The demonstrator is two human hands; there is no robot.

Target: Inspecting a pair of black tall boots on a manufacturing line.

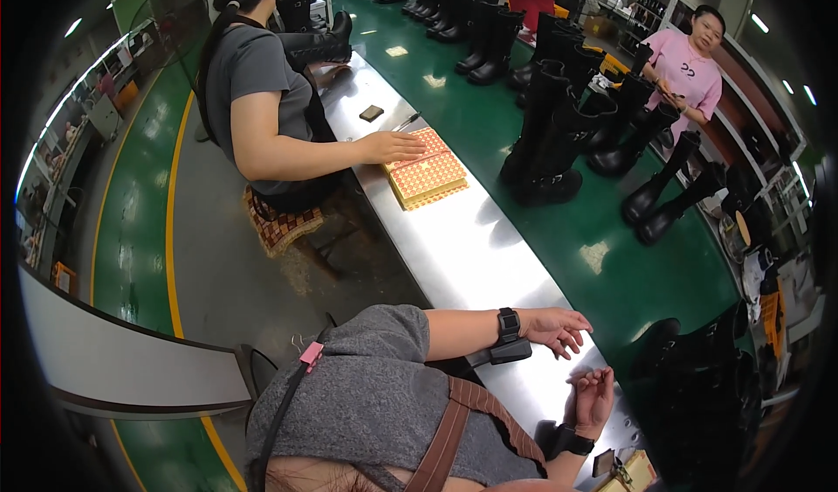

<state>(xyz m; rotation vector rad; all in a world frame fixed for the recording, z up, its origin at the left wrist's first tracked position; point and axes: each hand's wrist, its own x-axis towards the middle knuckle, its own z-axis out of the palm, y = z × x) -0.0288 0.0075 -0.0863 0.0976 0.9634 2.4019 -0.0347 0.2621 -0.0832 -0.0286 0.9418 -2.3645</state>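
My left hand (557,330) hovers at the edge of the shiny metal bench (471,256), palm turned up and fingers loosely bent apart, holding nothing. Close by, on the near side, my right hand (594,398) is raised with half-curled fingers and nothing visible in it. Both wrists wear dark straps with small black devices. Farther along the bench, a co-worker's hand (393,147) lies flat on a red-and-yellow patterned pad or box (428,178). Next to my right wrist are a small dark block (603,463) and a pale yellow item (640,473), partly cut off.
Beyond the bench, black boots (550,134) stand in rows on a green surface (489,160). More dark boots (698,352) crowd the right side. A seated co-worker (271,99) is at the left of the bench; a person in pink (685,77) stands across.
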